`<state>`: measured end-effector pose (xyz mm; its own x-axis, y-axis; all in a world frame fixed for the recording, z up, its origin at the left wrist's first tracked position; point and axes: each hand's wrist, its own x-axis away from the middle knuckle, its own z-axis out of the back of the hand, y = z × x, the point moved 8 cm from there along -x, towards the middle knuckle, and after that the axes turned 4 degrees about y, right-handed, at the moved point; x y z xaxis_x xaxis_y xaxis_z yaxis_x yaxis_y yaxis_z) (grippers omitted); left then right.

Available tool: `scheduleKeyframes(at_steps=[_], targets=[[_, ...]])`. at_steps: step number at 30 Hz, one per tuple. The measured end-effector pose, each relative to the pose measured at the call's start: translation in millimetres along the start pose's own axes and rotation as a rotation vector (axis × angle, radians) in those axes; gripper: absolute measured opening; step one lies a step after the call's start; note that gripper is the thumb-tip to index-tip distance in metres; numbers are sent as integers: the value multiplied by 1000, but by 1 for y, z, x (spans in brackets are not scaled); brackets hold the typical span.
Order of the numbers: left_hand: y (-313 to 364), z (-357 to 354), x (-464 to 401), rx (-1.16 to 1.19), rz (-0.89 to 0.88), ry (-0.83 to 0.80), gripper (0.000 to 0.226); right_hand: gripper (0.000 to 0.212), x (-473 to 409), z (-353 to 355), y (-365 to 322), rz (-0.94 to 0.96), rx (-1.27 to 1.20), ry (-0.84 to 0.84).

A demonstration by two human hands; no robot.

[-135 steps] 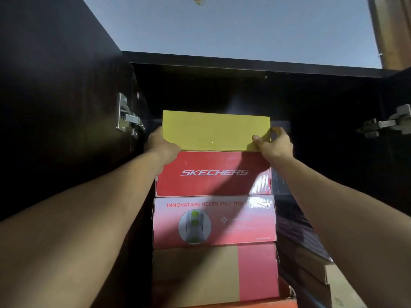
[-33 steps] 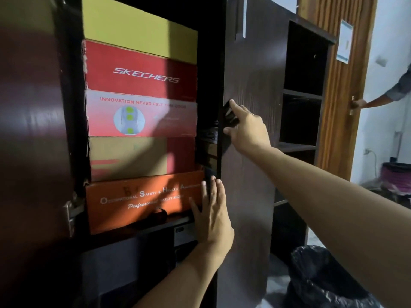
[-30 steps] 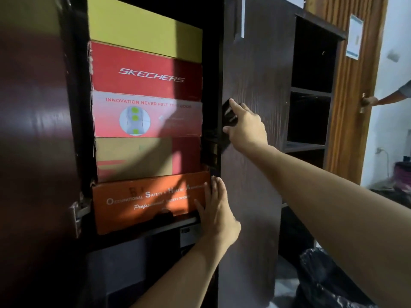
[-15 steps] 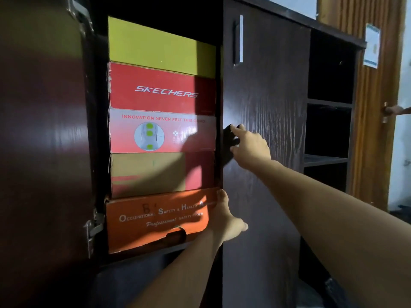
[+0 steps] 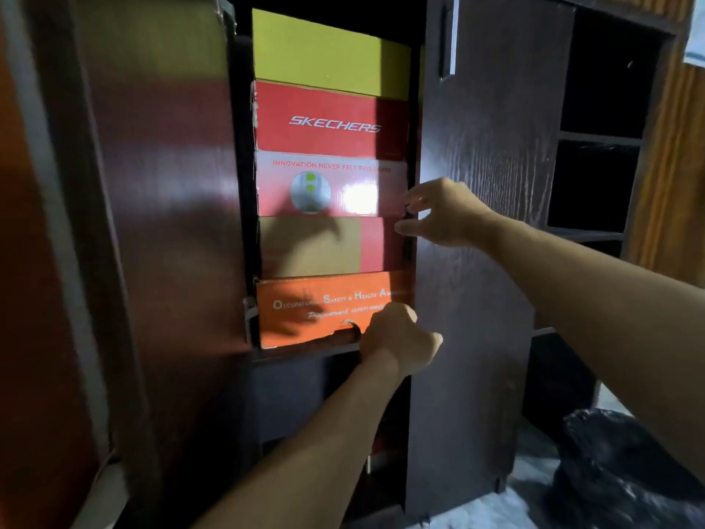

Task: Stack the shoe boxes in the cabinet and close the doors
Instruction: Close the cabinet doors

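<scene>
Since half a second back, the right hand (image 5: pixel 444 213) is shifting from the face of the right door (image 5: pixel 492 223) to its free edge, thumb and fingers now curling round that edge. Left hand (image 5: pixel 400 337) is sitting lower down at the same edge, in front of the orange box (image 5: pixel 324 311); fingers are curled, but whether they are gripping the door edge or just resting there I cannot tell, since they are hidden behind the knuckles.

Shoe boxes are standing stacked in the cabinet, five high: yellow box (image 5: pixel 328 55) on top, red Skechers box (image 5: pixel 328 122), pink box (image 5: pixel 328 185), tan-and-red box (image 5: pixel 316 246), orange at the bottom on the shelf (image 5: pixel 305 351). Right door is nearly shut; left door (image 5: pixel 152 204) is hanging wide open. By my judgement the stacking is finished and the doors are the step in hand.

Risks as I am reading them:
- Both hands are lying in the closing gap, so fingers are liable to get pinched if the door swings home.
- Orange box seems to be sitting proud of the boxes above it; its corner is likely to foul either door and stop it seating.
- Pushing against that box is apt to nudge the stack askew.
- Black bag (image 5: pixel 629 471) on the floor is lying near the person's footing.
</scene>
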<state>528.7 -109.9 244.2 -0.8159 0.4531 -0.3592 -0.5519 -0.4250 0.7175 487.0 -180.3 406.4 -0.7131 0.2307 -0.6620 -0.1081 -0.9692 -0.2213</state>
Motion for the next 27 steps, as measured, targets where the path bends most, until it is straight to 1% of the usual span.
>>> scheduleKeyframes(at_steps=[3, 5, 7, 9, 11, 12, 13, 14, 15, 19, 21, 24, 25, 27], targets=[[18, 40, 47, -9, -63, 62, 47, 40, 14, 11, -26, -14, -112, -37], [29, 71, 77, 19, -132, 146, 39, 34, 22, 18, -44, -17, -194, -56], [44, 105, 107, 105, -304, 262, 23, 30, 32, 29, -67, 16, -233, -36], [58, 142, 140, 231, -531, 408, 13, 38, 42, 43, -90, 23, -342, -8], [65, 183, 176, 308, -765, 612, 7, 43, 51, 55, -114, 46, -437, 2], [65, 199, 191, 309, -862, 721, 5, 42, 55, 60, -125, 68, -453, 5], [62, 214, 204, 293, -929, 823, 4, 41, 58, 65, -137, 96, -462, 6], [57, 226, 212, 282, -959, 908, 4, 40, 62, 70, -149, 126, -471, 8], [50, 235, 213, 302, -957, 951, 6, 41, 65, 74, -160, 148, -483, 10], [28, 253, 210, 538, -853, 952, 11, 49, 77, 78, -190, 172, -534, 0], [16, 262, 208, 694, -728, 1000, 13, 52, 82, 74, -203, 185, -546, -15], [-8, 275, 193, 879, -464, 1037, 24, 54, 88, 66, -216, 212, -518, -23], [-17, 276, 183, 918, -373, 1002, 24, 53, 89, 64, -219, 213, -514, -26], [-27, 269, 161, 925, -250, 852, 17, 53, 91, 62, -220, 196, -532, -33]])
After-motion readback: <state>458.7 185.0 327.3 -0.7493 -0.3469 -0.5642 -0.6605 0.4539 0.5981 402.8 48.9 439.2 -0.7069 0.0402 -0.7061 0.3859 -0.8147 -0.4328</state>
